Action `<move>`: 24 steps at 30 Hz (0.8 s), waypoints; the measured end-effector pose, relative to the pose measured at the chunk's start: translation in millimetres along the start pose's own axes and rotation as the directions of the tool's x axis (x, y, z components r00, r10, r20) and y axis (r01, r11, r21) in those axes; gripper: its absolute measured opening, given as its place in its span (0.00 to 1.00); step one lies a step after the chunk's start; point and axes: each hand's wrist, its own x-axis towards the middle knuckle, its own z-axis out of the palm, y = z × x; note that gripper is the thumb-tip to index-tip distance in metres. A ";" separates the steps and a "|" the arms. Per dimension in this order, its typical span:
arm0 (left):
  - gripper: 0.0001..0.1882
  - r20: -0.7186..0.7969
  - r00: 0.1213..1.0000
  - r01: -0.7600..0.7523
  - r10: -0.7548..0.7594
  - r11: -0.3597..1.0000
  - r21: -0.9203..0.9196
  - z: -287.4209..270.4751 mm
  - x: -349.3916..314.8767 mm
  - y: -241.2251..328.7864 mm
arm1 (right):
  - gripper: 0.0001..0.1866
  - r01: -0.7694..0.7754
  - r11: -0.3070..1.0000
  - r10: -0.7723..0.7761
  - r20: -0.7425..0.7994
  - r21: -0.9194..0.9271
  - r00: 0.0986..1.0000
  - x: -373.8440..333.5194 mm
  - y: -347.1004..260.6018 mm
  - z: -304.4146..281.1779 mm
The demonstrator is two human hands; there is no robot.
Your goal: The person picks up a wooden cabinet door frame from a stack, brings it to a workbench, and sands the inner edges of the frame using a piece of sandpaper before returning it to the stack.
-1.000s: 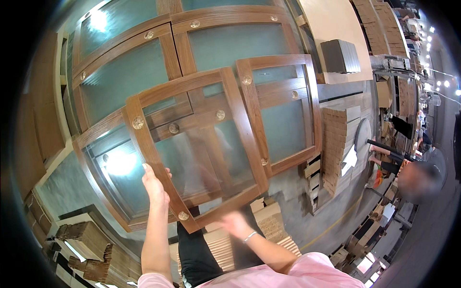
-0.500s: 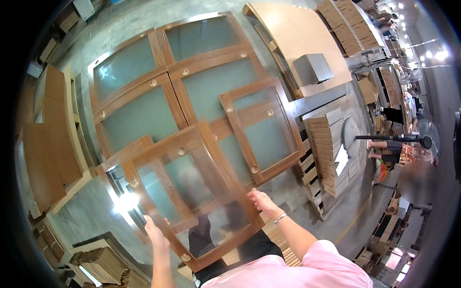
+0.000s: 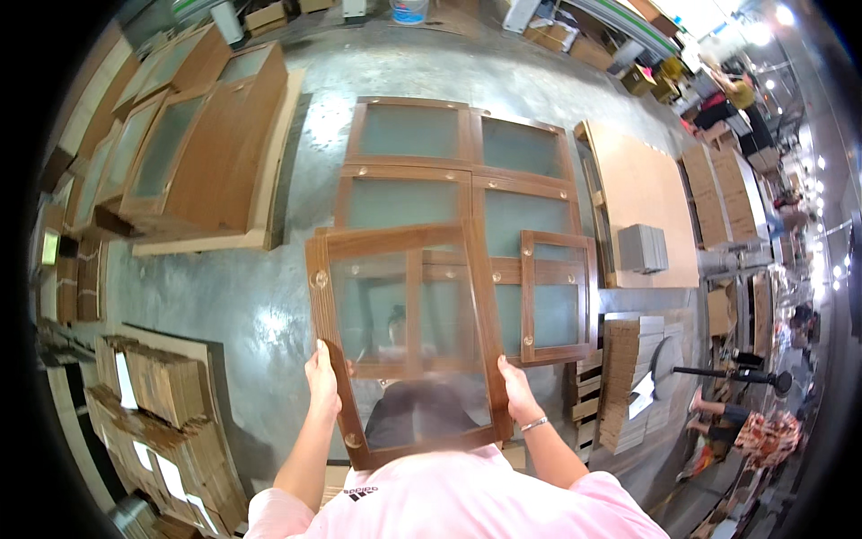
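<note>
A wood-framed glass cabinet door [image 3: 411, 337] is tilted up in front of my body, held by its two long sides. My left hand [image 3: 325, 382] is closed around its left side, and my right hand [image 3: 515, 390] grips the right side near the lower end. Small round clear pieces sit on the frame's corners. Through the glass I see more framed doors behind it and a faint reflection. Beyond it lie several similar frosted-glass doors [image 3: 409, 130] side by side. A smaller framed door [image 3: 555, 301] lies on them at the right.
Left, assembled brown cabinets [image 3: 211, 148] stand on a pallet, with flat cardboard stacks [image 3: 157, 382] nearer me. To the right are a board-topped pallet [image 3: 642, 193] bearing a grey block [image 3: 642, 249], stacked strips [image 3: 633, 359] and a pedestal fan [image 3: 669, 368]. Other people are farther right.
The view has turned, so the laid-out doors now appear straighter and the cabinets at left show more. The held door has gone from slanted to nearly upright in view, still in both hands.
</note>
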 end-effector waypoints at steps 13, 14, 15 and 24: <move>0.24 -0.296 0.949 -0.191 0.113 0.949 -0.251 -148.4 -101.1 42.7 | 0.19 0.411 0.910 -0.385 0.267 -0.050 0.884 -70.9 -46.3 139.7; 0.24 -0.317 0.941 -0.210 0.118 0.939 -0.274 -156.7 -105.1 45.5 | 0.18 0.436 0.899 -0.407 0.300 -0.033 0.862 -75.1 -47.7 150.8; 0.24 -0.336 0.934 -0.228 0.122 0.928 -0.296 -166.2 -109.4 51.7 | 0.20 0.485 0.873 -0.444 0.340 -0.043 0.829 -69.4 -42.3 158.4; 0.24 -0.328 0.933 -0.301 0.148 0.820 -0.487 -351.9 -43.4 51.9 | 0.26 0.756 0.578 -0.666 0.357 -0.308 0.654 -112.7 -12.4 337.2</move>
